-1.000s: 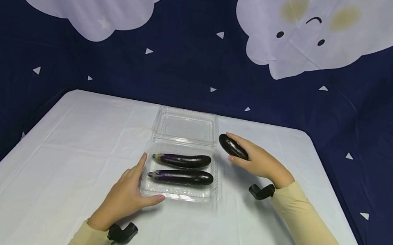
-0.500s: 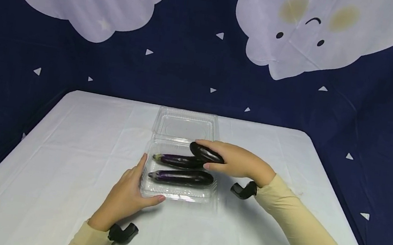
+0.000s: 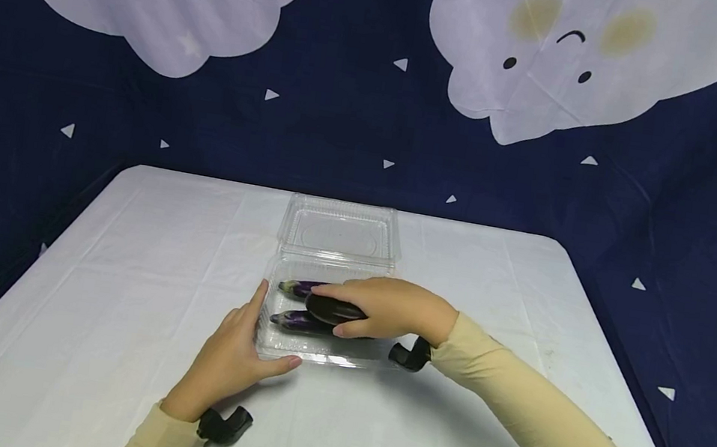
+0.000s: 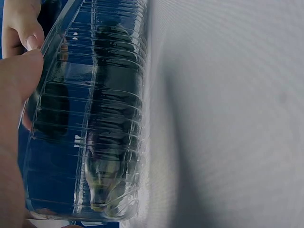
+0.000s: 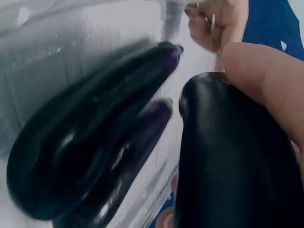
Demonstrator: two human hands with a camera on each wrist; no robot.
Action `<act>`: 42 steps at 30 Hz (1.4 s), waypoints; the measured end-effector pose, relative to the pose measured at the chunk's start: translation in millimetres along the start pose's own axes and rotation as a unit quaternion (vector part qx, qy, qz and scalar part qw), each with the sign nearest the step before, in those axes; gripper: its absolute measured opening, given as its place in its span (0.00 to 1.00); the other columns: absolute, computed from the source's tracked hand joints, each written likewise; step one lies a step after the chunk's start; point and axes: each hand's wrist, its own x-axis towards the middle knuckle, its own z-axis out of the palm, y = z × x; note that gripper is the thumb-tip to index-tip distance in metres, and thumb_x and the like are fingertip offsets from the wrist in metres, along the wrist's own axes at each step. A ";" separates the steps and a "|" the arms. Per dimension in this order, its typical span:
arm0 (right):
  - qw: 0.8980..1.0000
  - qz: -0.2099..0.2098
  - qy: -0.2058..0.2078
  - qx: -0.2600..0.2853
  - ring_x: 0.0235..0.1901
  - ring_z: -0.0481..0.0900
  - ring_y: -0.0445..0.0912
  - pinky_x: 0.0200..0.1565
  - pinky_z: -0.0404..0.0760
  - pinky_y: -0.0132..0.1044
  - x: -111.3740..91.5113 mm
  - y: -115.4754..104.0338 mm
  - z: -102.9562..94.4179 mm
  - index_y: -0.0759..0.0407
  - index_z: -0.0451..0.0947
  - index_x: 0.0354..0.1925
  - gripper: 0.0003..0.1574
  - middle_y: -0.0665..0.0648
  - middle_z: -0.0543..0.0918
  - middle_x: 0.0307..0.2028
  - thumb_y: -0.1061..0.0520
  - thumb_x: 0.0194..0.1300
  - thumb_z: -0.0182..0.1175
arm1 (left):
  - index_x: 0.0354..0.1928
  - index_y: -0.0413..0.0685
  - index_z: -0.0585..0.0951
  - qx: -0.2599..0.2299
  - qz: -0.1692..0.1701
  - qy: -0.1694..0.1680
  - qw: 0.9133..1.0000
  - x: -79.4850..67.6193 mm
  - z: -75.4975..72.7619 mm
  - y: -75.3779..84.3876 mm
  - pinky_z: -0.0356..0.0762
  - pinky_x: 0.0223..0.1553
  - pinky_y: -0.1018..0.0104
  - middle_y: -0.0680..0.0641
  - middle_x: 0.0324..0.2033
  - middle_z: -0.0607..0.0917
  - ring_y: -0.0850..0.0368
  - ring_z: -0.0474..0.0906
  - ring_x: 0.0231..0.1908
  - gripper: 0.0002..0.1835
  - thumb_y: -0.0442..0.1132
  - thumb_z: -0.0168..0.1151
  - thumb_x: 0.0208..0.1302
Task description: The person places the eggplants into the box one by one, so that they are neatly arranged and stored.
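In the head view a clear plastic clamshell container (image 3: 340, 359) lies opened, its lid (image 3: 340, 229) folded back. My right hand (image 3: 388, 309) grips a dark eggplant (image 3: 328, 312) above the base, its body visible between fingers and thumb. Beneath it, a far eggplant (image 3: 295, 288) and a near eggplant (image 3: 293, 321) lie side by side inside, both partly covered in this view. The right wrist view shows the held eggplant (image 5: 228, 156) apart from those two. My left hand (image 3: 232, 358) rests at the container's front left corner with straight fingers; its thumb (image 4: 21, 80) touches the rim.
A white cloth covers the table (image 3: 115, 312). Behind it hangs a dark blue backdrop (image 3: 329, 136) with clouds and small white triangles. A black wrist mount sits on the left wrist (image 3: 224, 425) and on the right wrist (image 3: 411, 353).
My right hand has carried the held eggplant leftward and nearer, from right of the container to above the two eggplants inside. The left hand and container have stayed in place.
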 end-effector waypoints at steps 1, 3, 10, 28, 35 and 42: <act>1.000 0.001 -0.005 -0.003 0.63 0.75 0.44 0.65 0.73 0.44 2.2 -2.2 0.8 0.36 0.56 0.76 0.42 0.47 0.74 0.68 0.37 0.69 0.58 | 0.79 0.43 0.45 0.000 0.000 0.000 1.000 -0.1 0.0 0.0 0.72 0.59 0.38 0.33 0.69 0.68 0.36 0.68 0.66 0.71 0.71 0.73 0.43; 1.000 0.003 -0.015 -0.008 0.63 0.76 0.46 0.64 0.73 0.44 5.8 -6.4 2.0 0.35 0.56 0.76 0.42 0.46 0.72 0.69 0.36 0.69 0.58 | 0.79 0.43 0.45 0.001 0.000 -0.001 1.000 -0.6 0.2 0.0 0.72 0.59 0.38 0.33 0.70 0.68 0.36 0.68 0.66 0.71 0.72 0.72 0.43; 0.999 -0.013 -0.034 -0.027 0.60 0.79 0.46 0.61 0.76 0.44 14.4 -19.8 7.3 0.37 0.58 0.75 0.41 0.47 0.76 0.66 0.36 0.70 0.57 | 0.79 0.45 0.44 0.000 0.002 -0.001 1.000 -0.3 1.0 0.2 0.73 0.58 0.39 0.35 0.70 0.68 0.38 0.69 0.65 0.72 0.74 0.72 0.42; 0.991 -0.015 -0.039 -0.124 0.57 0.81 0.48 0.56 0.79 0.46 23.5 -30.8 26.8 0.36 0.55 0.76 0.38 0.51 0.80 0.62 0.29 0.74 0.40 | 0.79 0.46 0.44 -0.003 0.003 0.001 1.000 -0.3 1.4 -1.4 0.74 0.58 0.39 0.36 0.71 0.68 0.39 0.68 0.65 0.71 0.73 0.72 0.43; 0.987 -0.049 0.004 -0.153 0.54 0.83 0.46 0.52 0.82 0.41 26.2 -30.1 38.2 0.38 0.52 0.78 0.36 0.48 0.78 0.64 0.32 0.77 0.36 | 0.80 0.47 0.43 -0.007 -0.003 -0.003 1.000 -0.9 0.5 -0.7 0.72 0.60 0.38 0.36 0.71 0.67 0.38 0.66 0.67 0.71 0.74 0.71 0.43; 0.980 -0.083 0.036 -0.179 0.48 0.84 0.46 0.49 0.82 0.40 27.9 -26.8 48.8 0.40 0.55 0.77 0.33 0.45 0.81 0.61 0.37 0.80 0.33 | 0.80 0.47 0.43 -0.008 -0.007 -0.006 1.000 -0.4 -0.2 0.0 0.71 0.60 0.38 0.36 0.71 0.67 0.38 0.66 0.68 0.72 0.75 0.70 0.43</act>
